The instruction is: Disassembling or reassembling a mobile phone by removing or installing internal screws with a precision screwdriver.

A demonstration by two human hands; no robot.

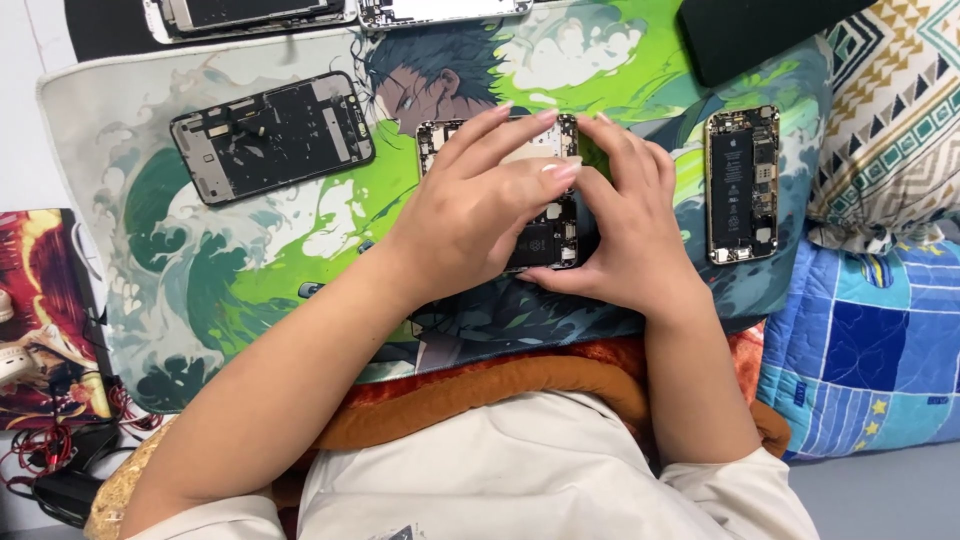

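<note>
Holding an opened phone chassis down on the printed desk mat, both hands are crowded right over the middle of it, so most of the internals are hidden. The left hand lies flat-ish across the body with fingers stretched out and only loosely curled, fingertips resting up near the top edge, looks like it's pinning the thing so it can't slide. The right hand cups the right and lower edge, fingers bent around the frame, which seems like a steadying grip more than a lift; I can't tell if anything small is pinched between the fingers. The phone sits face-open, flat on the mat, roughly centre, just above the person's lap. Off to the left is another gutted phone shell lying at a slant, well apart from the hands. To the right, near the mat's edge, a third opened phone with its battery showing stands lengthwise, close to the right hand but not touching. Two more phone bodies poke in at the top edge. A tangle of red cable sits bottom left, and patterned cushions on the right.
</note>
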